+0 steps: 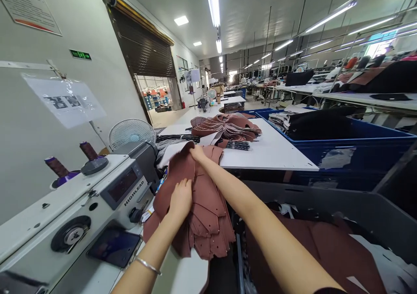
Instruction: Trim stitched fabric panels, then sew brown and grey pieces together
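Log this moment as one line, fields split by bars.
left hand: on brown pieces | right hand: at their far edge | machine: left of pieces | brown bundle: ahead, on table

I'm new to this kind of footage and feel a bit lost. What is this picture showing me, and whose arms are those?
There is no robot here: a person wears a camera on their head, looking forward and down, so the arms are their own. The left hand rests on a pile of brown pieces, while the right hand grips a piece near its far edge. To the left is a sewing machine marked HIGHLEAD, with thread cones behind it. Ahead, a white table carries another brown bundle and some dark striped strips. At lower right, a grey bin holds more brown material.
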Available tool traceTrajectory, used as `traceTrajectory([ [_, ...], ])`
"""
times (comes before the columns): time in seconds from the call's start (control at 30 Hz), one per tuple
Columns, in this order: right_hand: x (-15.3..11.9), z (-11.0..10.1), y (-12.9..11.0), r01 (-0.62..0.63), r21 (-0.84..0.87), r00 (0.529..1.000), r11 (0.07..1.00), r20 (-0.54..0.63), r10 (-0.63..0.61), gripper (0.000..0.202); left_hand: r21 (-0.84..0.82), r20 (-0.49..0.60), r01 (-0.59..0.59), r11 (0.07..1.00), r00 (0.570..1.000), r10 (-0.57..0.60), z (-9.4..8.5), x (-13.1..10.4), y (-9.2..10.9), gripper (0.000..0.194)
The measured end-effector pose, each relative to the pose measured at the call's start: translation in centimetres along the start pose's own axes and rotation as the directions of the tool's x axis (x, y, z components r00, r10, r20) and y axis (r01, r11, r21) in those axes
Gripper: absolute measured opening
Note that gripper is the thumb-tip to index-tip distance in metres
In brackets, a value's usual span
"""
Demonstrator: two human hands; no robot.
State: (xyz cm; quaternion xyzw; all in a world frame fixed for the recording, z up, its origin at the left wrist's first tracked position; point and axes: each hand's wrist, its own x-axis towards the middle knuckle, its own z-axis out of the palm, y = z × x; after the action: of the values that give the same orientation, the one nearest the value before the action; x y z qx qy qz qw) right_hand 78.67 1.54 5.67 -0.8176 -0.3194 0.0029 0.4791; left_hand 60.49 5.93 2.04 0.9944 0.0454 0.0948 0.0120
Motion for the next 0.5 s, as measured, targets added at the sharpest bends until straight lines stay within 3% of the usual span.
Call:
traceTrajectory([
  [0.13,0.6,-1.3,1.1,0.031,0.058,0.996,0.998,0.085,-0.036,0.030,0.004,-0.102,0.107,0.994,0.989,-0.106,-3.2,0.4,-2.7,0.044],
  [0.3,-1.8,-2.0,3.1,0.073,0.026,0.959,0.997,0.271,-0.078,0.022,0.023,-0.171,0.167,0.986,0.972,-0.161,-7.5,2.8,-5.4,0.037],
  [0.4,-3.1,-1.1,3.3,0.091,-0.042,0.954,0.995,0.291,-0.075,0.016,0.060,-0.193,0.139,0.989,0.973,-0.125,-9.0,4.4,-5.1,0.036],
  [0.5,-4.1,-0.2,2.4,0.102,-0.057,0.972,0.993,0.219,-0.087,0.016,0.106,-0.185,0.048,0.993,0.982,-0.028,-9.8,5.2,-3.5,0.034],
])
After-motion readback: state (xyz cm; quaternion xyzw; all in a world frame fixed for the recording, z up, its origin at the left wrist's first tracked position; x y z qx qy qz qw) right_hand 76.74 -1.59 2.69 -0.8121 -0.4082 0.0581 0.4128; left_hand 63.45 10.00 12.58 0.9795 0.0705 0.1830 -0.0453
